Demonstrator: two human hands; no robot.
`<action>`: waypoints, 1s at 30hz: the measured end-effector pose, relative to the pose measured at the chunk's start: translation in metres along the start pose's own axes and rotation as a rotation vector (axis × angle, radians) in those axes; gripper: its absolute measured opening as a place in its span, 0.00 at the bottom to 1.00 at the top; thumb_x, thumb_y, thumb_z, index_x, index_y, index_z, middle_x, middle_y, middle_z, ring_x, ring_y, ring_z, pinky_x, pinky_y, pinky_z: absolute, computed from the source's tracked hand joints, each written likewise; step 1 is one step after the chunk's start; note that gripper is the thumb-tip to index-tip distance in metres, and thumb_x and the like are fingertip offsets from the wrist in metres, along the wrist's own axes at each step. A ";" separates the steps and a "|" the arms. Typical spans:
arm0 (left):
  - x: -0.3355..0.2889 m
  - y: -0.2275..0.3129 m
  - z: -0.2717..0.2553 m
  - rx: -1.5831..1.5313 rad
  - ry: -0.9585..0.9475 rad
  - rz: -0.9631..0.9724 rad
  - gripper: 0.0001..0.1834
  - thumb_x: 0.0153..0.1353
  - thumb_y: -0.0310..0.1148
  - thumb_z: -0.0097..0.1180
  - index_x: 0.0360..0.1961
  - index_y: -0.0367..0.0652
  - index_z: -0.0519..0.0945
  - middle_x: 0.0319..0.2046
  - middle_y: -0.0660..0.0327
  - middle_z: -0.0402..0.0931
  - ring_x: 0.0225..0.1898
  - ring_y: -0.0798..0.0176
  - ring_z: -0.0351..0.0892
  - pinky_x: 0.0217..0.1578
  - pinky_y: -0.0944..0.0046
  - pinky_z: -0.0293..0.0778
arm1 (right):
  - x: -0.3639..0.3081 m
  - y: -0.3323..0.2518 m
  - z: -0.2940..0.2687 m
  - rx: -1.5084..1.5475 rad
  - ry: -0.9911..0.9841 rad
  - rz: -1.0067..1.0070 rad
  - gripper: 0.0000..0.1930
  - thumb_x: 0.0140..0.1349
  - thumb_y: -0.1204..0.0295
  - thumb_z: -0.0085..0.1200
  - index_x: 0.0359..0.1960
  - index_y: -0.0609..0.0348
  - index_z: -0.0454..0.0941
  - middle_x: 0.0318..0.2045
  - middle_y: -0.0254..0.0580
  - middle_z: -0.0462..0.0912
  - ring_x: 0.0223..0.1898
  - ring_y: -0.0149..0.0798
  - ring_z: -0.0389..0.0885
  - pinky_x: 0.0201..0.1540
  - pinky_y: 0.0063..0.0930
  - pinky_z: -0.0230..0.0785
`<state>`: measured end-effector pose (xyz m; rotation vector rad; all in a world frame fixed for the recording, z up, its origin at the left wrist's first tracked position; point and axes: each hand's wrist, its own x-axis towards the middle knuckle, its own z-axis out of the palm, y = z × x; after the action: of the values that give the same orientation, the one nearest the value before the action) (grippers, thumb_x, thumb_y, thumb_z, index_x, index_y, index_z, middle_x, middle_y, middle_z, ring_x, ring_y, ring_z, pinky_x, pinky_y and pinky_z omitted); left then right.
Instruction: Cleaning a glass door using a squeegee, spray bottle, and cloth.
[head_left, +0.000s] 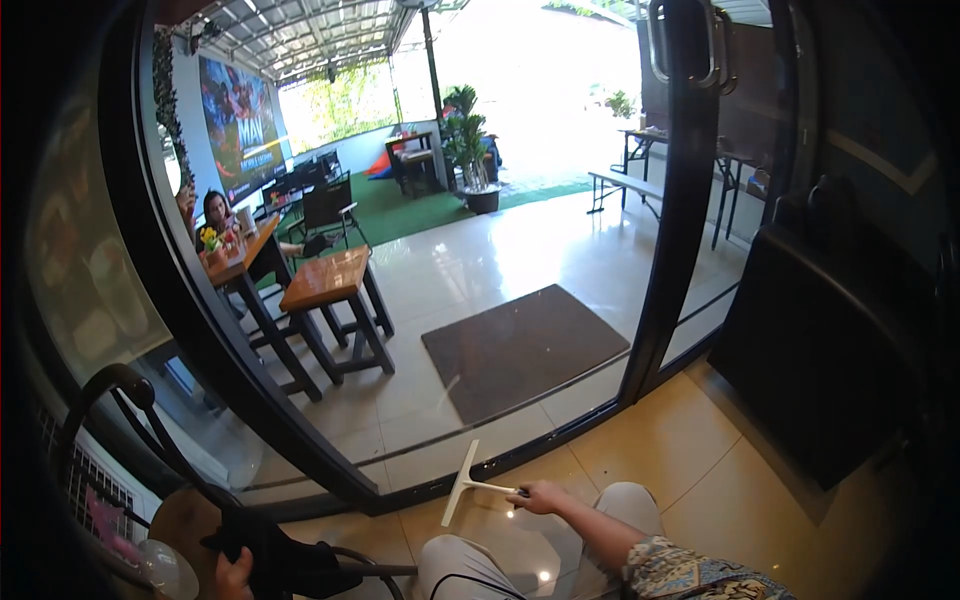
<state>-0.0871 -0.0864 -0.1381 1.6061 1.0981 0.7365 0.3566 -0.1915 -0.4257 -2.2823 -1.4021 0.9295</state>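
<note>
My right hand (541,497) is closed round the dark grip of a white squeegee (462,484). The squeegee's long blade points up and down in the head view, low down beside the dark bottom frame of the glass door (520,455). At the lower left, my left hand (235,577) is only partly in view, its thumb raised against a black, cloth-like thing (275,550). Its fingers look curled, but what they hold is hidden. My knees, in light trousers (455,565), are bent between the two hands.
A dark curved chair frame (110,385) and a clear rounded container (168,568) are close on my left. A black bulky piece of furniture (800,350) stands at right. Beyond the glass are a brown doormat (525,350), a wooden stool (328,277) and a seated person (216,210).
</note>
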 end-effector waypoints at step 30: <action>0.110 0.059 0.109 -0.623 -0.385 0.024 0.22 0.60 0.45 0.42 0.45 0.37 0.69 0.34 0.58 0.74 0.35 0.62 0.76 0.38 0.62 0.71 | -0.100 -0.122 -0.180 -0.211 0.685 -0.994 0.23 0.54 0.58 0.51 0.53 0.44 0.66 0.24 0.35 0.72 0.19 0.37 0.75 0.19 0.30 0.68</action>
<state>0.0685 -0.0335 -0.1203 1.1555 0.4989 0.6634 0.3622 -0.2075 -0.1866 -1.4012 -1.9488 -0.2844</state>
